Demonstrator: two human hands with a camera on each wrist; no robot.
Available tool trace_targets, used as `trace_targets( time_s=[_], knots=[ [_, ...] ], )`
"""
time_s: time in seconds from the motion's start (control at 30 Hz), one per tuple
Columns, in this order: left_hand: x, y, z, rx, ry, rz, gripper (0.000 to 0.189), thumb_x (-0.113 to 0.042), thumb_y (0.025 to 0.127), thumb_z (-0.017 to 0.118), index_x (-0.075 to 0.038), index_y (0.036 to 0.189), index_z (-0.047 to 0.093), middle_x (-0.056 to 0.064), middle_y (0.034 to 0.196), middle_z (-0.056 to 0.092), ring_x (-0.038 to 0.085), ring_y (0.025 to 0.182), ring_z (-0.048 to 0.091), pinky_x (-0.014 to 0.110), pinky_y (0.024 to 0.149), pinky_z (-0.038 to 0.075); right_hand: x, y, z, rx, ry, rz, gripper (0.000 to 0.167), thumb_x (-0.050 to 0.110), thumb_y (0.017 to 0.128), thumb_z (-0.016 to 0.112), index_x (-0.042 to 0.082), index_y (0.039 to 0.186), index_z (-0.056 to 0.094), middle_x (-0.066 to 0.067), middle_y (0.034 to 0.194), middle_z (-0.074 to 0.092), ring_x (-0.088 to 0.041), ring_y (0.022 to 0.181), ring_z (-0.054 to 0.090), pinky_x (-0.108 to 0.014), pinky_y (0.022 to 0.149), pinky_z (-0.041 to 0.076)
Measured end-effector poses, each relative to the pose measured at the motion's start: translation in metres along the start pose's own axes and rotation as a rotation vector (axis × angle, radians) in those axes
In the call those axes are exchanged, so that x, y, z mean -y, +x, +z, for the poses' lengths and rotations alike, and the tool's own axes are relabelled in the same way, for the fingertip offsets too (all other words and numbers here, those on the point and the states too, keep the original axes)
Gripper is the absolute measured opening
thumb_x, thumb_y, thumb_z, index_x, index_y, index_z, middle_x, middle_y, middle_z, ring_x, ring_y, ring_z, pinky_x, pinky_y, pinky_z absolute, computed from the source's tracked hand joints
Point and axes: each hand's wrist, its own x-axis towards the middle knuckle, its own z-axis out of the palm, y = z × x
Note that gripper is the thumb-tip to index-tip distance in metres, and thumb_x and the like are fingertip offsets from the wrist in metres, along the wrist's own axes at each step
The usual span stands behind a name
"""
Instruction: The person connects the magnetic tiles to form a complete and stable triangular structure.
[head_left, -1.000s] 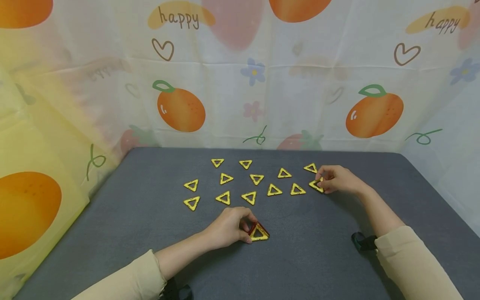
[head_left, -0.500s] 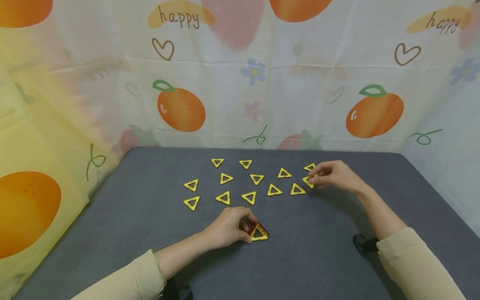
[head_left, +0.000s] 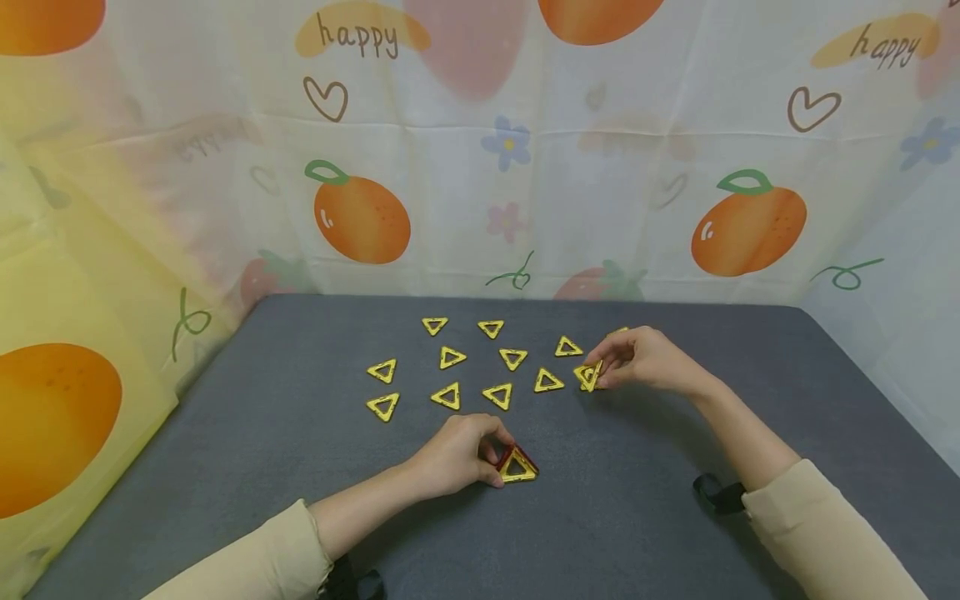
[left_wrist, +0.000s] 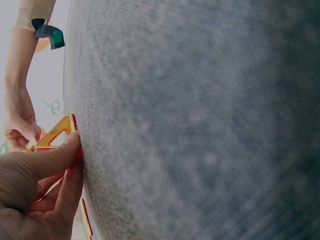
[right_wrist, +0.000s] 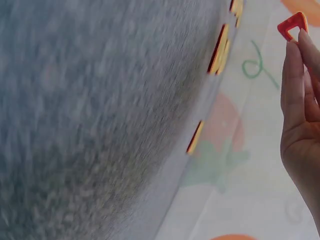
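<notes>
In the head view my left hand (head_left: 453, 454) grips a small leaning build of triangular magnetic tiles (head_left: 517, 478) near the middle of the table, a yellow face in front and dark red edges behind. The left wrist view shows its thumb and fingers pinching an upright yellow and red tile (left_wrist: 64, 125) at the table surface. At the right, my right hand (head_left: 652, 358) pinches one triangular magnetic tile (head_left: 587, 377) by its edge. Against the backdrop in the right wrist view, this raised tile (right_wrist: 295, 22) looks red; in the head view it overlaps a flat tile behind it.
Several yellow triangular tiles lie flat in loose rows on the dark grey table (head_left: 300, 467), among them a left one (head_left: 384, 417) and a middle one (head_left: 513, 367). Another peeks out behind the right hand. A fruit-print cloth (head_left: 525, 192) hangs behind the table.
My right hand has picked up a tile from the far right of the rows and carried it left and nearer. The left hand and its tile build stay still.
</notes>
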Motion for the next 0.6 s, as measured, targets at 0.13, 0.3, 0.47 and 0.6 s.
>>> trace_targets(
  time_s=[0.13, 0.3, 0.47, 0.6],
  knots=[
    [0.0, 0.0, 0.0, 0.001, 0.0, -0.005, 0.038, -0.003, 0.069, 0.087, -0.005, 0.103, 0.07, 0.007, 0.099, 0.07, 0.01, 0.077, 0.064, 0.02, 0.064, 0.051, 0.009, 0.001, 0.009, 0.01, -0.017, 0.003, 0.021, 0.014, 0.087, 0.075, 0.01, 0.107, 0.074, -0.012, 0.097, 0.076, -0.028, 0.082, 0.072, -0.04, 0.074, 0.06],
    [0.0, 0.0, 0.0, -0.001, 0.007, -0.001, 0.038, -0.003, 0.069, 0.088, -0.005, 0.102, 0.07, 0.007, 0.098, 0.069, 0.009, 0.076, 0.064, 0.02, 0.064, 0.051, 0.019, 0.002, 0.019, 0.027, -0.03, -0.025, 0.017, 0.02, 0.087, 0.075, 0.013, 0.102, 0.075, -0.01, 0.1, 0.076, -0.032, 0.082, 0.072, -0.039, 0.072, 0.061],
    [0.0, 0.0, 0.0, -0.004, 0.007, 0.005, 0.038, -0.003, 0.069, 0.088, -0.005, 0.101, 0.07, 0.007, 0.097, 0.07, 0.009, 0.074, 0.064, 0.019, 0.064, 0.051, 0.028, 0.001, 0.029, 0.053, -0.047, -0.078, 0.012, 0.022, 0.087, 0.076, 0.016, 0.097, 0.076, -0.008, 0.098, 0.076, -0.031, 0.081, 0.072, -0.038, 0.072, 0.061],
    [0.001, 0.0, 0.0, -0.002, 0.007, 0.006, 0.038, -0.003, 0.069, 0.088, -0.005, 0.102, 0.07, 0.007, 0.097, 0.07, 0.009, 0.075, 0.065, 0.019, 0.064, 0.051, 0.035, 0.001, 0.036, 0.073, -0.051, -0.093, 0.009, 0.022, 0.088, 0.074, 0.016, 0.096, 0.075, -0.006, 0.096, 0.075, -0.03, 0.082, 0.072, -0.037, 0.073, 0.06]
  ],
)
